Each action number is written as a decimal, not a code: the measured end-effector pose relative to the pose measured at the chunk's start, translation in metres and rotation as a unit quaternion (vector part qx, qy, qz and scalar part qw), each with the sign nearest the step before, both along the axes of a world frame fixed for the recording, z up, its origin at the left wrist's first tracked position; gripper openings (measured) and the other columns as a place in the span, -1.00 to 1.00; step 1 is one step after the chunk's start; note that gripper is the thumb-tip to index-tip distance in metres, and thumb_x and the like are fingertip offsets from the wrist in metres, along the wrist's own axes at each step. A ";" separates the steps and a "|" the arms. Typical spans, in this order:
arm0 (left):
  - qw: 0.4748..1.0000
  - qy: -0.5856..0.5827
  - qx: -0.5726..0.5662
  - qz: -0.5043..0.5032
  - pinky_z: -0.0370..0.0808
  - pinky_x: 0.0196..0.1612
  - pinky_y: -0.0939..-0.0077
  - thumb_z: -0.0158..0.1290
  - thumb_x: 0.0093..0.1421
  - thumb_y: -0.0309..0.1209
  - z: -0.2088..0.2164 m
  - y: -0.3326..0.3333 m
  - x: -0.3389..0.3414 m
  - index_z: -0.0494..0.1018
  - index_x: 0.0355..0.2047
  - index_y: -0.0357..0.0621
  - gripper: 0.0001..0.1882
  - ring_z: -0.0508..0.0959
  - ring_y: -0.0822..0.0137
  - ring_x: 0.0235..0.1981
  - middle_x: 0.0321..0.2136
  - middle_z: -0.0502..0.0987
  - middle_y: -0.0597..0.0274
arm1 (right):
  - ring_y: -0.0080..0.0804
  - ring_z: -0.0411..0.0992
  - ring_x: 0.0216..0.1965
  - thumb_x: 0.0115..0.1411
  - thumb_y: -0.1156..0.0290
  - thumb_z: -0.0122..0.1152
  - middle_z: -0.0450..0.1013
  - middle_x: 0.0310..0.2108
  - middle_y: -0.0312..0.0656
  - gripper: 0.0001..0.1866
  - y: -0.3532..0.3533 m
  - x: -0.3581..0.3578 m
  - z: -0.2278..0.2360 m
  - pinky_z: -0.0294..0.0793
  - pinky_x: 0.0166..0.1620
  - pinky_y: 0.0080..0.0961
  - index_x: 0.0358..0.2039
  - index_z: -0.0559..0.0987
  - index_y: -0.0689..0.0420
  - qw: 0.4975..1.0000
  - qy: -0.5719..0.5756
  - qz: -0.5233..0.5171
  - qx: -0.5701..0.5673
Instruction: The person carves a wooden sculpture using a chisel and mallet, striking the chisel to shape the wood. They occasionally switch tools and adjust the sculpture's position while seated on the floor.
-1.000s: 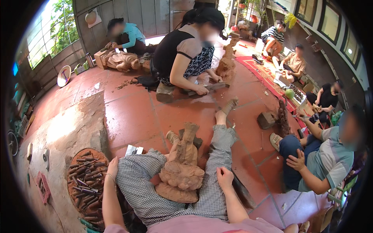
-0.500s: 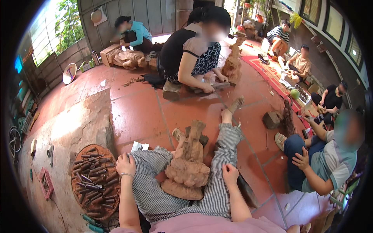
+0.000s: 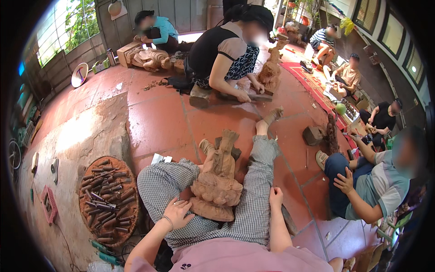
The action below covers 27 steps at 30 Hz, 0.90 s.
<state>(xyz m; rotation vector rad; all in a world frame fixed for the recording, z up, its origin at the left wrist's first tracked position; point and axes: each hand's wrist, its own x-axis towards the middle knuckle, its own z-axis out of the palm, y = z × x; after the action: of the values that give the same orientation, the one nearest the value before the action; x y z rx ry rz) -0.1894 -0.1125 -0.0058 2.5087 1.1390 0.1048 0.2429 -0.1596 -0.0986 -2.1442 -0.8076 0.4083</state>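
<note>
A carved wooden figure (image 3: 219,186) rests between my legs, its rounded, lumpy part and broad base toward me. My left hand (image 3: 178,213) lies open on my left thigh, its fingers spread and their tips close to the base. A bracelet circles that wrist. Along the outer side of my right thigh, my right hand (image 3: 276,198) is curled closed; whatever may be inside its fingers is hidden. A long dark piece (image 3: 289,220) lies on the floor beside my right forearm. To my left stands a round tray (image 3: 132,190) of reddish shavings, holding several wood-handled carving tools (image 3: 108,195).
Ahead, a crouching person (image 3: 222,54) works at another carving (image 3: 270,75). A seated person (image 3: 376,186) is close on my right, near a wooden block (image 3: 312,135). A pink basket (image 3: 49,205) lies far left. Other people sit along a red mat (image 3: 299,77).
My left hand has moved from the outer side of my left leg inward, onto the thigh beside the carving's base. My right hand has shifted slightly outward along my right thigh.
</note>
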 end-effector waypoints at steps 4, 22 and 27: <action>0.996 0.003 0.089 -0.011 0.03 0.31 0.01 0.02 0.13 0.11 -0.001 -0.014 0.001 0.38 0.02 -0.33 -0.28 0.39 0.03 0.13 -0.02 0.48 -0.10 | -0.25 0.47 -0.31 0.31 0.27 -0.04 0.52 -0.31 -0.03 -0.66 -0.019 0.022 -0.023 0.43 -0.22 -0.35 -0.24 0.54 0.32 0.993 0.118 -0.012 -0.004; 0.998 0.024 0.019 0.062 0.17 0.21 -0.10 0.00 0.07 0.28 -0.001 -0.013 0.040 0.35 -0.02 -0.24 -0.20 0.53 -0.03 -0.14 -0.13 0.44 -0.16 | -0.46 0.44 -0.42 0.34 0.18 -0.01 0.49 -0.37 -0.23 -0.70 -0.029 0.179 0.109 0.44 -0.37 -0.55 -0.19 0.50 0.16 0.874 0.352 0.017 0.335; 0.995 0.064 -0.045 0.056 0.42 0.01 0.02 0.01 0.07 0.28 0.006 -0.011 0.048 0.33 -0.01 -0.23 -0.19 0.55 -0.06 -0.15 -0.11 0.41 -0.19 | -0.57 0.43 -0.47 0.36 0.24 -0.02 0.50 -0.42 -0.29 -0.77 -0.010 0.109 0.253 0.42 -0.40 -0.60 -0.24 0.51 0.10 0.911 0.267 0.218 0.229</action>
<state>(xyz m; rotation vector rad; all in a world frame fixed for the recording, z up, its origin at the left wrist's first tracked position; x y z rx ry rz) -0.1415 -0.1233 0.0004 2.4015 1.3059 -0.0773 0.3523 -0.1700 0.1548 -1.3134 -0.9379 0.8933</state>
